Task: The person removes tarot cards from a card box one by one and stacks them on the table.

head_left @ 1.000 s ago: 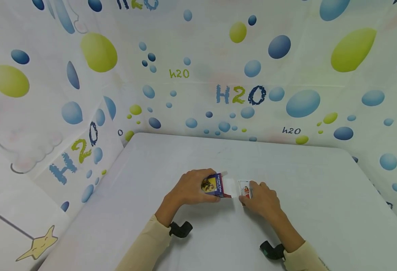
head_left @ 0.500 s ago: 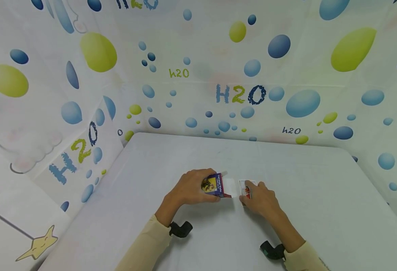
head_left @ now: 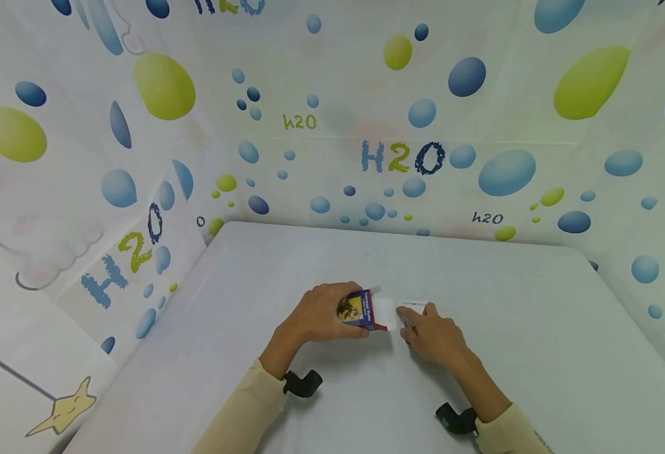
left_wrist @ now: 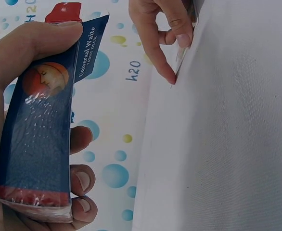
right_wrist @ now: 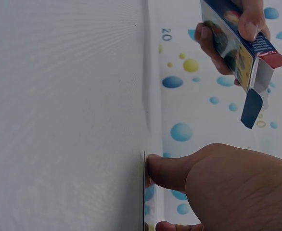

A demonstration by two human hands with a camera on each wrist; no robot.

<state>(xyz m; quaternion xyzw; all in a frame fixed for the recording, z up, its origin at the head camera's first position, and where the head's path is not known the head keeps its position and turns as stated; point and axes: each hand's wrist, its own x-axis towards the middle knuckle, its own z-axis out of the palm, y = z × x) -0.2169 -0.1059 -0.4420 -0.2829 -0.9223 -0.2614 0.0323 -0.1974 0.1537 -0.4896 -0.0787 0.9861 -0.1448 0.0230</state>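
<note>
At the middle of the white table (head_left: 514,296), 1 or more cards (head_left: 414,304) are touched by the right hand (head_left: 437,334); whether pinched, cannot be told. At their 9 o'clock, a blue tarot box (head_left: 357,309), opened towards 3 o'clock, is gripped by the left hand (head_left: 322,313). At 12 o'clock, a bubble-printed backdrop (head_left: 332,145) is seen.

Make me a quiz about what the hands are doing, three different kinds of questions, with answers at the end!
1. Which hand holds the box?
2. True or false: the box's flaps are all closed.
3. What does the right hand touch? A: a cup. B: a card. C: a spoon.

Key:
1. The left hand.
2. False; flaps stick out at its open end.
3. B.
</note>
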